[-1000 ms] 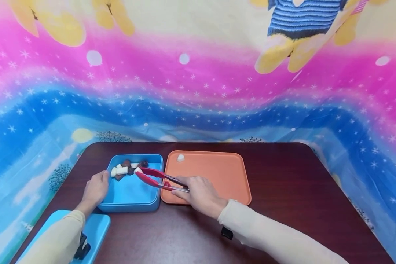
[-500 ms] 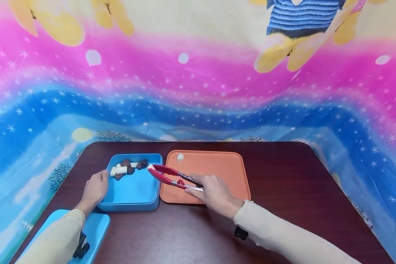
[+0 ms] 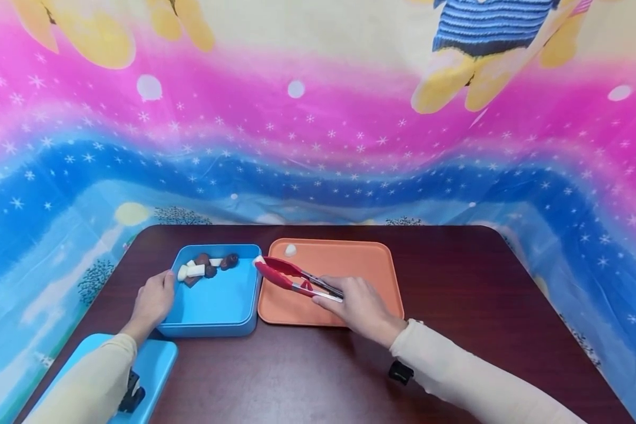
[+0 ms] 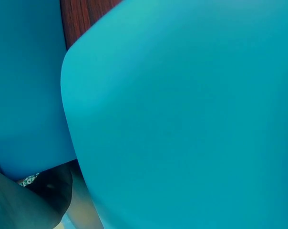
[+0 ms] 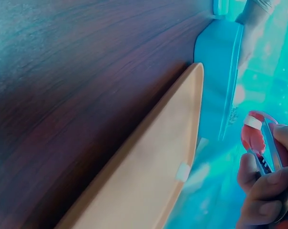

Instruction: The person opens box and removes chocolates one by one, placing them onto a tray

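My right hand [image 3: 361,307] grips a pair of red-tipped metal tongs [image 3: 283,278], and their tips pinch a small white piece [image 5: 252,122]. In the head view the tips hang over the gap where the blue box [image 3: 212,307] meets the orange tray [image 3: 344,265]. My left hand [image 3: 152,301] holds the box by its left wall. Several brown and white pieces [image 3: 195,271] lie heaped toward the back of the box. One white piece [image 3: 290,250] sits at the tray's back left corner. The left wrist view shows mostly blue plastic, with little of the hand.
A blue lid [image 3: 161,359] lies at the front left of the dark wooden table [image 3: 275,371], partly under my left forearm. A printed curtain [image 3: 318,141] hangs behind the table and along its sides.
My right hand has carried the tongs and the pinched white piece rightward, from above the box to the tray's left edge. The left hand stays on the box.
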The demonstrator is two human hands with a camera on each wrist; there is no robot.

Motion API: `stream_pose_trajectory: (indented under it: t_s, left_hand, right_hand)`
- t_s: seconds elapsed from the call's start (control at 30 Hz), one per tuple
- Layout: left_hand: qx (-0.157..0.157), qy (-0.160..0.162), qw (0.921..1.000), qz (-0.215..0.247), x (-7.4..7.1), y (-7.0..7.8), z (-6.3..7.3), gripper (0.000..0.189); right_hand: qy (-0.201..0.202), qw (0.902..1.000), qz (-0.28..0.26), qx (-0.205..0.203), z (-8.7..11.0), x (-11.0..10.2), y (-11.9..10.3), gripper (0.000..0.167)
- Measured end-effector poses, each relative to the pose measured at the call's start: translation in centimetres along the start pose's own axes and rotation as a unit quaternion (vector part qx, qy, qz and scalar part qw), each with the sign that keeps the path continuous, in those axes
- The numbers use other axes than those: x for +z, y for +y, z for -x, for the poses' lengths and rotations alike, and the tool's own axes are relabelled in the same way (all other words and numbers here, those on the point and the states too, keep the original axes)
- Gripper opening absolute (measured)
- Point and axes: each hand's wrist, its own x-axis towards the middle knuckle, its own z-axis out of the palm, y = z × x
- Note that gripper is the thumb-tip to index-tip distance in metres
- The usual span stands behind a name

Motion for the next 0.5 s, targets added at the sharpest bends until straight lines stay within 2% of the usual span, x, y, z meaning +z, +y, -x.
stream_pose_trajectory:
  t_s: [0.33, 0.5]
  left_hand:
    - [-0.004, 0.002, 1.0, 0.008, 0.1, -0.1, -0.2, 0.063]
    - [-0.005, 0.0, 0.9999, 0.009, 0.1, -0.2, -0.2, 0.064]
  right_hand:
    - [-0.016, 0.9958, -0.055, 0.071, -0.6, 0.1, 1.8, 0.045]
    - [-0.023, 0.9938, -0.062, 0.089, -1.0, 0.2, 2.7, 0.043]
